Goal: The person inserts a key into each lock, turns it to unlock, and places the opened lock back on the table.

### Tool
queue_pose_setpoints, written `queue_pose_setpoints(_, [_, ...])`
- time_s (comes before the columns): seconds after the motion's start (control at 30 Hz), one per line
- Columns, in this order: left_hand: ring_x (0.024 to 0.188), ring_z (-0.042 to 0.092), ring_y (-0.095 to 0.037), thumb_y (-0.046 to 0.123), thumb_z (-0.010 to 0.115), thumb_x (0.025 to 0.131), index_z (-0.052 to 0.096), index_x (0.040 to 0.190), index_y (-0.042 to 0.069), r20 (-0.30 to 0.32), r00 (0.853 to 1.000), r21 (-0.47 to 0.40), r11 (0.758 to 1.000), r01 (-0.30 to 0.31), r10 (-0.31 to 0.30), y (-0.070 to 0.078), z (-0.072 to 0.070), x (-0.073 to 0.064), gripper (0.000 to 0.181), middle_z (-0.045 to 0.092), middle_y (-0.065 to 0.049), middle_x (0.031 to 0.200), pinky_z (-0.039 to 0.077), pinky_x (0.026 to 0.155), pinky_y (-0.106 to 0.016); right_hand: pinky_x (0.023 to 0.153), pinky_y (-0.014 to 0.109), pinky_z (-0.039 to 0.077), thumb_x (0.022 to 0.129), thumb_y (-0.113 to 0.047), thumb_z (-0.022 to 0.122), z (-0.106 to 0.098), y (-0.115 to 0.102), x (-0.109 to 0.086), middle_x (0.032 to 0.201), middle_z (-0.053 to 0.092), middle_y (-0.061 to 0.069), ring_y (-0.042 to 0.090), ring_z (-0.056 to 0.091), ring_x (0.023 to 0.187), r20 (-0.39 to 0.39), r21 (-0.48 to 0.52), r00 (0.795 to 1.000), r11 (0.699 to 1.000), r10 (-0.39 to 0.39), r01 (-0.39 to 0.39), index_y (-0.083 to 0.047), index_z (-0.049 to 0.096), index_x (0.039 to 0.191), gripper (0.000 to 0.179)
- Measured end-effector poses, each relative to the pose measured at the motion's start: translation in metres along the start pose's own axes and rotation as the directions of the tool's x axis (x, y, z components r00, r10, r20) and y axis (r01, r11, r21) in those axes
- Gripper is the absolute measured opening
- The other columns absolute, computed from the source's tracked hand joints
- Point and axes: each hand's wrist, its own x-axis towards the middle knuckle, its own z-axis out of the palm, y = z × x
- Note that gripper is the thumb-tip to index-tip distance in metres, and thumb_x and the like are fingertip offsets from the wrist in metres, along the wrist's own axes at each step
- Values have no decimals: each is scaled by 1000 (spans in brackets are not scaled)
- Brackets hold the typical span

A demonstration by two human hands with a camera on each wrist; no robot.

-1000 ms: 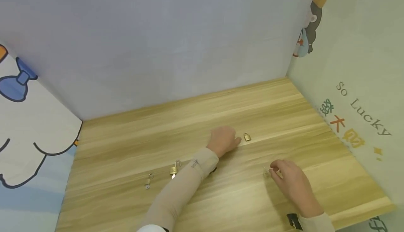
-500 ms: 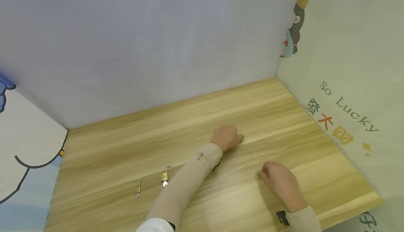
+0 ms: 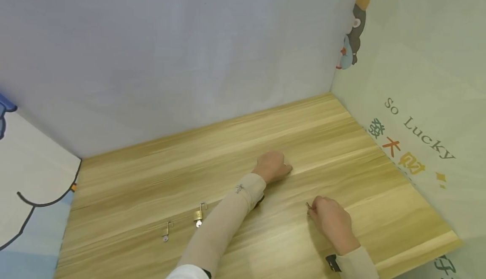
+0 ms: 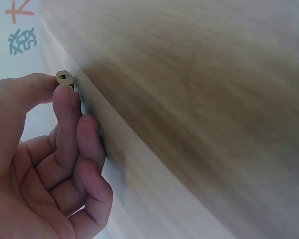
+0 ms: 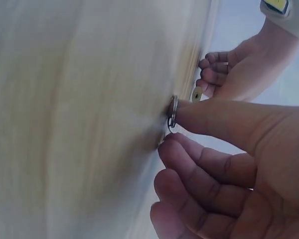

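Observation:
Over the wooden tabletop [image 3: 243,144], my left hand [image 3: 272,167] pinches a small brass padlock [image 4: 64,77] between thumb and index finger, its keyhole end showing in the left wrist view. My fingers hide the padlock in the head view. Nearer and to the right, my right hand [image 3: 332,222] pinches a metal key ring [image 5: 174,112] between thumb and fingertips, just above the wood. What hangs on the ring is mostly covered by the fingers. In the right wrist view the padlock's keyhole face points toward the right hand, with a gap between the two.
Two brass padlocks lie left of my left sleeve [image 3: 224,220]: one padlock [image 3: 198,215] and a second padlock [image 3: 166,231], both with raised shackles and a key in them. A grey wall [image 3: 205,60] backs the table; a printed wall [image 3: 421,81] borders its right.
My left hand has reached right and taken hold of the padlock that lay beside it. My right hand has turned the key ring slightly in its fingers. The head view has swung right.

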Motion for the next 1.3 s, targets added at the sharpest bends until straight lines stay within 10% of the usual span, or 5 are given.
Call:
queue_pose_setpoints(0.4, [42,21,-5,32,62,90,35,56,18,-22,999,-106,994,-27,25,-15,-11,-39,46,27,9,47,19,39,-20,64,38,54,95,-10,65,0,6,-2,90,69,6,19,63,75,73,232,997,972,6,-23,0,69,98,11])
queue_pose_setpoints(0.57, [43,21,-5,33,63,89,35,55,18,-53,999,-98,995,-16,10,-21,-20,-60,47,26,9,46,20,40,-21,72,38,53,99,-15,62,6,-6,2,91,68,4,19,63,83,94,431,994,903,-49,4,0,69,101,17])
queue_pose_setpoints(0.87, [42,23,-5,41,66,90,37,53,18,-65,998,-75,997,-17,13,-27,-29,-93,52,25,10,45,22,39,-21,45,21,38,102,-18,57,21,-30,12,68,54,7,10,44,50,204,677,971,734,-126,-47,3,66,98,24])
queue_pose_setpoints(1.3, [40,20,-3,43,67,92,35,55,18,-69,998,-47,999,-12,8,-26,-23,-132,55,24,10,45,21,38,-19,46,24,38,104,-18,55,24,-55,15,69,52,6,13,42,52,259,739,936,673,-238,-33,7,63,98,27])
